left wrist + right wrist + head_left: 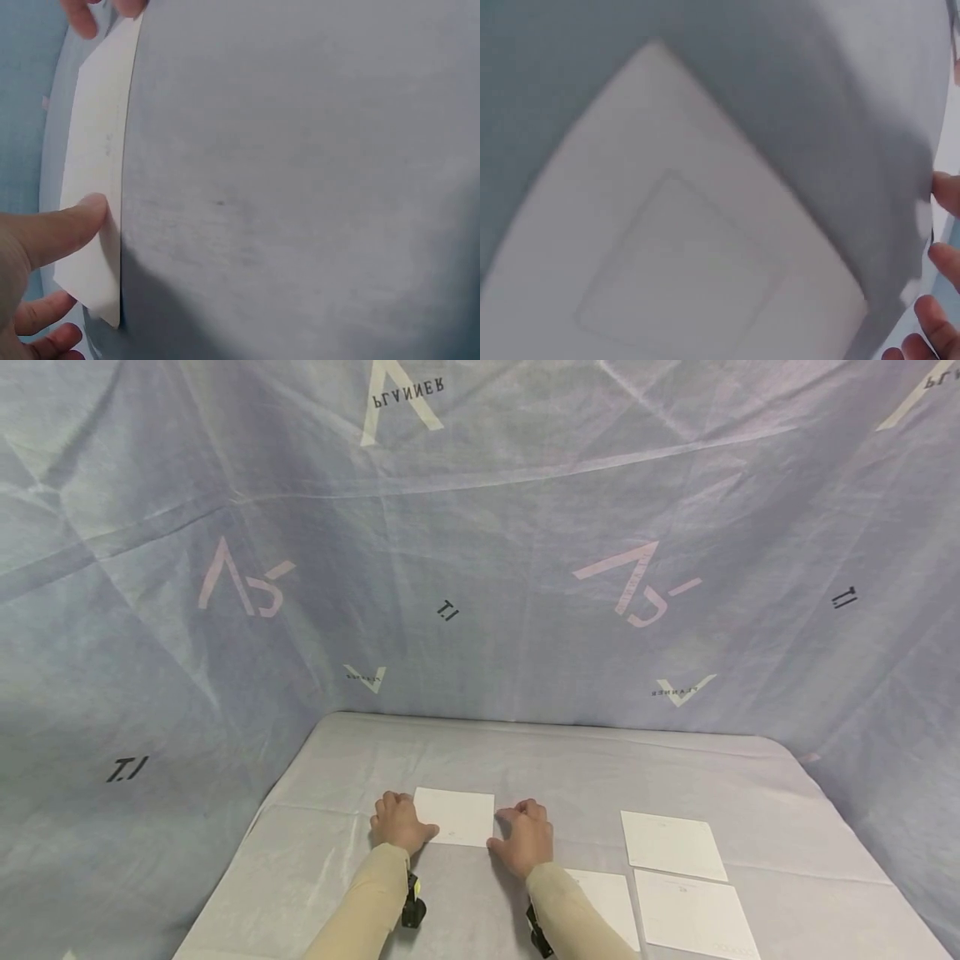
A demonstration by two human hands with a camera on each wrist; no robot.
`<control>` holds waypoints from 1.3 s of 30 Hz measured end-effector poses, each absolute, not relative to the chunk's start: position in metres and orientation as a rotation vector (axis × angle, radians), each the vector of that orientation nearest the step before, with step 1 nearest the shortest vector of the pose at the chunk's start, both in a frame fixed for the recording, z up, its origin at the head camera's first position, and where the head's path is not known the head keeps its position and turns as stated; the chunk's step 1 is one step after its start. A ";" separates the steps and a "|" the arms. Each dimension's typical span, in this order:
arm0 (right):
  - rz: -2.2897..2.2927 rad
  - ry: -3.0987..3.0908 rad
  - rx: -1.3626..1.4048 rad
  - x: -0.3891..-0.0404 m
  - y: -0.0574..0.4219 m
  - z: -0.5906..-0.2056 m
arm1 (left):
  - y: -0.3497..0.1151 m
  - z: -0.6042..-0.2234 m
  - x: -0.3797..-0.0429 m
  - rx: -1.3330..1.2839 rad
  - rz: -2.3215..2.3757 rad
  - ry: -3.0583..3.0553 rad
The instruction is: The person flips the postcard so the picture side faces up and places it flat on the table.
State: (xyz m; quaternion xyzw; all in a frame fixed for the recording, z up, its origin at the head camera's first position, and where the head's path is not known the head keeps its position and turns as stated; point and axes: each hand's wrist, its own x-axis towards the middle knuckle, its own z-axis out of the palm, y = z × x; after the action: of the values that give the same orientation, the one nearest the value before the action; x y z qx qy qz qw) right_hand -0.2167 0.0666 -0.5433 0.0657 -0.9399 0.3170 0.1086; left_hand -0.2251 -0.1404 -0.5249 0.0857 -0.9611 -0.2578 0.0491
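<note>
A white card (pixel 455 817) with a small print mark near its front edge lies in front of me on the cloth-covered table. At its left end my left hand (pixel 402 823) lays the thumb over the face, fingers at the side edge, and pinches it. My right hand (pixel 527 837) holds the right end, its thumb at the near corner and a fingertip at the edge. The left wrist view shows the left thumb (pixel 94 210) flat on the card (pixel 94 142). Parts of the right fingers are cut off at the right wrist view's edge.
To the right lie more white cards: one at the back (pixel 671 845), one in front of it (pixel 693 914), and one partly hidden under my right sleeve (pixel 603 902). Grey printed cloth (pixel 510 568) hangs behind the table and at its sides.
</note>
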 end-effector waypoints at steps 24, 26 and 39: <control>1.047 -2.771 0.190 -0.216 0.072 -0.536 | -0.152 -0.523 -0.218 0.252 -0.860 -2.884; 1.044 -2.769 0.196 -0.216 0.072 -0.536 | -0.152 -0.521 -0.217 0.245 -0.858 -2.885; 1.076 -2.722 0.203 -0.214 0.072 -0.535 | -0.150 -0.519 -0.215 0.261 -0.929 -2.847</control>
State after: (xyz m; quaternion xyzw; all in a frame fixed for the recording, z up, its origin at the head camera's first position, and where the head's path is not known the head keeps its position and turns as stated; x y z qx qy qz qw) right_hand -0.2139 0.0721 -0.5355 0.0689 -0.9227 0.3648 0.1036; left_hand -0.2147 -0.1500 -0.5193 0.0865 -0.9450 -0.3082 0.0676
